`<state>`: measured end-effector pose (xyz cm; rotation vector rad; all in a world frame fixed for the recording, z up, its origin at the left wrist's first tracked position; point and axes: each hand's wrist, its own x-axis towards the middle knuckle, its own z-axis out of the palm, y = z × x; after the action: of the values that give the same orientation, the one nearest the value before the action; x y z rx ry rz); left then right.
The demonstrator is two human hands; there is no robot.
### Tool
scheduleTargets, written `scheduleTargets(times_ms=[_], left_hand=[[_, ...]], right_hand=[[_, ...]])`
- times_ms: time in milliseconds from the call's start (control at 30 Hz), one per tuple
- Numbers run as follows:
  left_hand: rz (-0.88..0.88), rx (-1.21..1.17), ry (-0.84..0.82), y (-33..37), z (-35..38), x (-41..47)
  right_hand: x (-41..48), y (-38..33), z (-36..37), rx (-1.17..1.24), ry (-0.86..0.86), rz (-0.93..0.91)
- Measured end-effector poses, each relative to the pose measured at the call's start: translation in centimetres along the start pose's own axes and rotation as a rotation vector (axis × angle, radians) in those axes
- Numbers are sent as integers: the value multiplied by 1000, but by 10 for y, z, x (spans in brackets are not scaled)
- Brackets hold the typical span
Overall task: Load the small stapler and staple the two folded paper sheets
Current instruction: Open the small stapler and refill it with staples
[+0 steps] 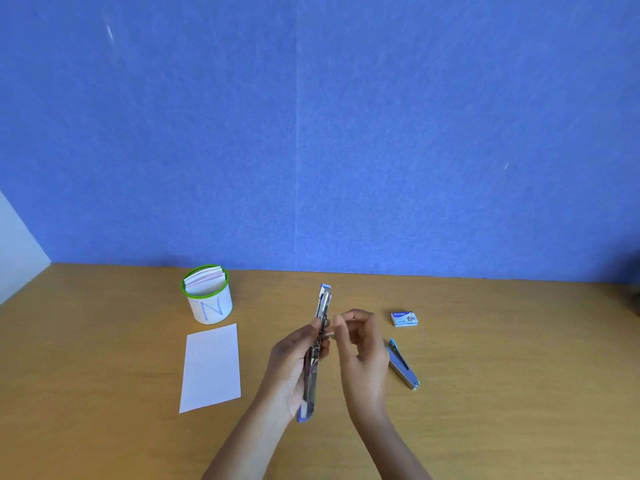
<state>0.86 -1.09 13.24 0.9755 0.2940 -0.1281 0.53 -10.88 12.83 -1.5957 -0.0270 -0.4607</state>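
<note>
My left hand (294, 365) grips a small metal stapler (323, 306) with blue ends, swung fully open into one long strip pointing away from me above the desk. My right hand (360, 344) is just right of it, thumb and forefinger pinching a small strip of staples (331, 336) against the stapler's middle. White folded paper (211, 367) lies flat on the desk to the left. A small blue staple box (404, 319) sits to the right.
A second stapler (403, 365), blue and metal, lies on the wooden desk (502, 375) right of my right hand. A white cup (207, 303) with a green rim holds folded papers at the back left. A blue wall stands behind the desk.
</note>
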Motion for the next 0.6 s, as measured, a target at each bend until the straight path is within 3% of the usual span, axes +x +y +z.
scheduleTargets(times_ms=[100,200,300,600], left_hand=[[313,459,51,-1,1,-1],[663,1019,140,-2,1,-1],[753,1233,214,2,4,0],[591,1504,231,10,8,1]], right_hand=[[5,-4,3,405,-21,516],[6,-5,4,696,-156,844],[4,-3,3,779,-231,949],[5,5,1,886,-382,980]])
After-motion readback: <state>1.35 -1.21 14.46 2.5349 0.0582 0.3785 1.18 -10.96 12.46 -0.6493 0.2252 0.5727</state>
